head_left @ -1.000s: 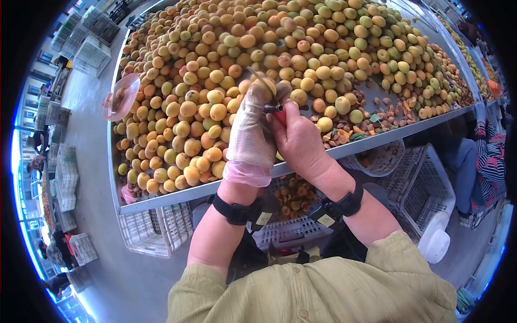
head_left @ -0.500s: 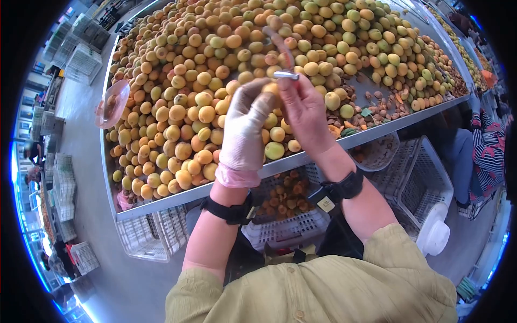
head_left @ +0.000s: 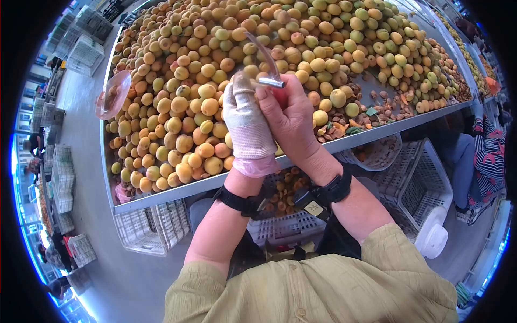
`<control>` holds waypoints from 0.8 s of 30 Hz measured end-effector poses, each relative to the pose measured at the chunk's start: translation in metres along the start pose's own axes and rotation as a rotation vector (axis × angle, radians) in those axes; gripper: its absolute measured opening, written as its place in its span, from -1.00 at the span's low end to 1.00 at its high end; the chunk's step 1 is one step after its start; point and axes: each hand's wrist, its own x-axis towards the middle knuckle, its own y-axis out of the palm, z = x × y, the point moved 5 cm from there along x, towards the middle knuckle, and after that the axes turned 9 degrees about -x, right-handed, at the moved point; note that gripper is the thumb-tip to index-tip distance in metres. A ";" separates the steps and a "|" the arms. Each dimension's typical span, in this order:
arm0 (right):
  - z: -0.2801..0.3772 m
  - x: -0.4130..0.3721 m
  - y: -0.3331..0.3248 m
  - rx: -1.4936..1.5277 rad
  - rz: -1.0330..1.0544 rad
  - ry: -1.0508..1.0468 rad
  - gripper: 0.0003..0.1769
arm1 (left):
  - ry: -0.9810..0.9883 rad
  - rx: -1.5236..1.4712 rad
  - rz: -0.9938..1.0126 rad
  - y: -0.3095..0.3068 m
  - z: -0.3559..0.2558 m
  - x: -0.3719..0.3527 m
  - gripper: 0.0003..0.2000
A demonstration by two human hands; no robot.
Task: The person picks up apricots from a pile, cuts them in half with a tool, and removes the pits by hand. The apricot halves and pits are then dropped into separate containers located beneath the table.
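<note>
My left hand (head_left: 247, 121), in a white knitted glove over a pink plastic one, is closed near the table's front edge. Its palm side is turned away, so whatever it holds is hidden. Pressed close against it, my bare right hand (head_left: 293, 116) grips a small curved knife (head_left: 265, 53) by its red handle. The blade points up and to the left, with a shiny metal collar at its base. Beyond both hands lies a large heap of apricots (head_left: 186, 125), yellow, orange and some greenish.
Pits and fruit scraps (head_left: 371, 113) lie right of my hands on the metal-rimmed table (head_left: 177, 195). A clear pink container (head_left: 114, 96) hangs at the left edge. Below stand a crate of apricot pieces (head_left: 285, 226), a white basket (head_left: 377, 156) and a grey crate (head_left: 417, 183). A person (head_left: 484, 156) sits at right.
Both hands have drawn together and shifted slightly left. The knife has tilted further left. The apricot glimpsed between my hands earlier is out of sight.
</note>
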 end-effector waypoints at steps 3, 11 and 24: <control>0.003 0.001 -0.003 0.011 -0.004 0.004 -0.66 | 0.046 0.031 0.050 0.005 -0.008 -0.005 -0.74; -0.001 -0.011 0.005 0.409 0.033 0.341 -0.69 | 0.273 0.360 0.099 0.018 -0.033 -0.014 -0.83; -0.004 -0.026 0.007 0.804 0.317 0.990 -0.62 | 0.734 0.892 0.466 0.036 -0.043 -0.018 -0.78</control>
